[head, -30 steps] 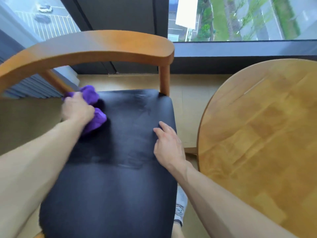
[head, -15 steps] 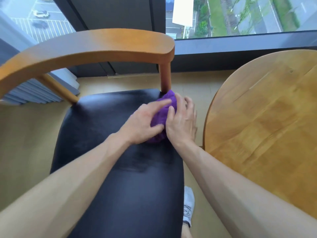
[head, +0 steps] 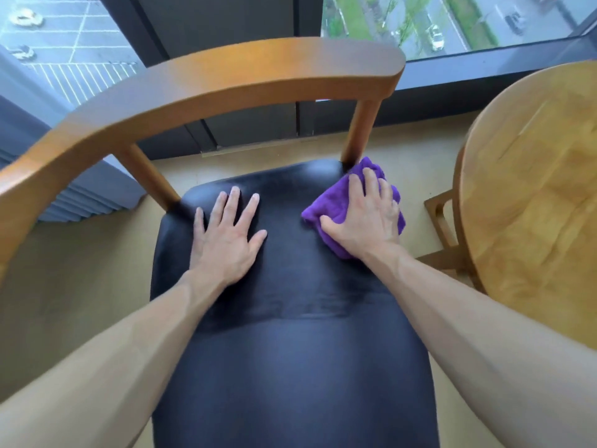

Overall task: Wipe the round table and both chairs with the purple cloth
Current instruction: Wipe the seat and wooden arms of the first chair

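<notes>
A wooden chair with a black padded seat and a curved backrest rail stands right below me. The purple cloth lies bunched on the seat's far right corner, beside the rail's right post. My right hand presses flat on the cloth with straight, spread fingers. My left hand rests flat on the bare seat at the far left, fingers spread, holding nothing. The round wooden table is at the right edge, partly cut off.
A wooden frame part shows under the table's left edge, close to the chair seat. Beige floor surrounds the chair. A dark window frame and glass run along the far side.
The cloth passed from my left hand to my right at the seat's far right corner. My left hand then moved left and lies flat on the seat. The view rose higher.
</notes>
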`<state>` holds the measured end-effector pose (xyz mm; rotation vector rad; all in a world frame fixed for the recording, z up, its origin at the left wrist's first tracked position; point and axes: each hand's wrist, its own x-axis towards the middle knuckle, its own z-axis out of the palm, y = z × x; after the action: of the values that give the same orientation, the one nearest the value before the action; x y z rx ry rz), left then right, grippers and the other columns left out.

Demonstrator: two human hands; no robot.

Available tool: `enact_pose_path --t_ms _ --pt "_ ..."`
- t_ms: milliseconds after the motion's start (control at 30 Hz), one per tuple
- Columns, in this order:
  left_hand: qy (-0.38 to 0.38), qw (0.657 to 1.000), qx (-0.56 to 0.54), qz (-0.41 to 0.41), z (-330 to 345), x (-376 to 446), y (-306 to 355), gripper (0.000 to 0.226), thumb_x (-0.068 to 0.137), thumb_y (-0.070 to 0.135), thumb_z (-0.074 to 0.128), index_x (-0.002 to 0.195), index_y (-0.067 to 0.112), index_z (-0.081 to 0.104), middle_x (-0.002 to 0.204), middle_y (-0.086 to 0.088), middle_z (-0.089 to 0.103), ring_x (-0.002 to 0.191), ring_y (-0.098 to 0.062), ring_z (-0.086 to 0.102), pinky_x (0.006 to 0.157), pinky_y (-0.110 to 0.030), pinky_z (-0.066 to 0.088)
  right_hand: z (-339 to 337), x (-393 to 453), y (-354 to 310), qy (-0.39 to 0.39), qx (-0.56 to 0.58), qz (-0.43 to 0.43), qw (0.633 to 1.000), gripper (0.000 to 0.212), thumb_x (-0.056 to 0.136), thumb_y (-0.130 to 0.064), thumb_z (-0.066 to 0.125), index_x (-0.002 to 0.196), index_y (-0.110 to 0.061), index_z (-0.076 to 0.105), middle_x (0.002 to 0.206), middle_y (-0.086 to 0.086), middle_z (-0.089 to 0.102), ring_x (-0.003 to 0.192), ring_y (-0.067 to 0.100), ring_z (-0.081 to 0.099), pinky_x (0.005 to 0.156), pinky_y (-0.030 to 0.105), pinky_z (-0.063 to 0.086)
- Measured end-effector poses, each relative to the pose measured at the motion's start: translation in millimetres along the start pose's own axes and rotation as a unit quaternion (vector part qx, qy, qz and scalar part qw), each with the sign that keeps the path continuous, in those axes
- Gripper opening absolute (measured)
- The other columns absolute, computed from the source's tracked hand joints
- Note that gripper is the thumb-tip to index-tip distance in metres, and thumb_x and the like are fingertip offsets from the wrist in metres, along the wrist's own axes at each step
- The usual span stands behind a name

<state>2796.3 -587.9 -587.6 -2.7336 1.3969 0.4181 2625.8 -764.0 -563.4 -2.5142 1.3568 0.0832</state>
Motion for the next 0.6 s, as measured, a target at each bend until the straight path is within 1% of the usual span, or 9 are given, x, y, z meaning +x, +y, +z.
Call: enact_pose_path --t_ms 133,233,300,367,433,500,600 --pt "-0.017 1.000 -0.001 0.008 -3 2 -1 0.067 0.100 0.058 0.028 0.158 0.039 0.001 0.168 0.002 -0.007 0.154 -0.019 -0.006 0.122 -0.056 0.005 4 -37 9 0.032 0.034 -0.007 0.999 0.073 0.072 -0.044 0.064 0.136 -0.014 0.046 0.158 0.014 0.027 0.137 0.041 0.029 0.106 0.051 0.040" --pt "-0.027 1.000 -0.003 0.005 -4 3 0 0.067 0.100 0.058 0.028 0.158 0.039 0.000 0.168 0.002 -0.007 0.154 -0.020 -0.006 0.122 -0.056 0.005 8 -70 11 0.047 0.019 -0.039 0.998 0.067 0.068 -0.036 0.060 0.130 -0.013 0.053 0.153 0.016 0.035 0.133 0.043 0.034 0.095 0.052 0.047" --pt "-0.027 1.000 -0.003 0.004 -4 3 1 0.067 0.100 0.058 0.028 0.158 0.039 0.001 0.168 0.002 -0.007 0.154 -0.021 -0.006 0.122 -0.056 0.005 8 -92 3 0.038 -0.004 -0.052 0.998 0.064 0.065 -0.032 0.063 0.126 -0.015 0.054 0.150 0.013 0.038 0.131 0.042 0.036 0.086 0.052 0.046" --pt "-0.022 1.000 -0.003 0.004 -4 3 0 0.067 0.100 0.058 0.028 0.158 0.039 0.001 0.168 0.002 -0.006 0.154 -0.021 -0.005 0.122 -0.056 0.005 11 -115 -12 0.022 -0.016 -0.082 0.996 0.060 0.061 -0.029 0.064 0.119 -0.017 0.054 0.146 0.011 0.041 0.126 0.041 0.038 0.083 0.050 0.045" --pt "-0.014 1.000 -0.006 0.008 -2 3 0 0.067 0.100 0.058 0.030 0.158 0.038 0.004 0.168 0.001 -0.004 0.154 -0.022 -0.003 0.122 -0.057 0.007 19 -137 -32 0.000 -0.005 -0.126 0.992 0.056 0.059 -0.029 0.064 0.113 -0.019 0.055 0.142 0.010 0.044 0.121 0.040 0.042 0.080 0.047 0.045" --pt "-0.004 1.000 -0.008 0.011 -1 3 -2 0.067 0.100 0.058 0.032 0.158 0.038 0.007 0.168 0.000 0.000 0.154 -0.023 0.000 0.121 -0.058 0.009 27 -152 -52 -0.022 0.004 -0.180 0.983 0.058 0.058 -0.030 0.066 0.115 -0.023 0.055 0.141 0.009 0.046 0.118 0.039 0.044 0.078 0.044 0.044" --pt "-0.005 1.000 -0.003 0.015 -3 4 -4 0.067 0.099 0.059 0.033 0.158 0.039 0.007 0.168 0.001 0.001 0.154 -0.022 0.002 0.121 -0.057 0.011 28 -152 -62 -0.039 -0.035 -0.250 0.967 0.070 0.056 -0.028 0.068 0.124 -0.030 0.053 0.139 0.007 0.047 0.115 0.037 0.046 0.075 0.042 0.043"
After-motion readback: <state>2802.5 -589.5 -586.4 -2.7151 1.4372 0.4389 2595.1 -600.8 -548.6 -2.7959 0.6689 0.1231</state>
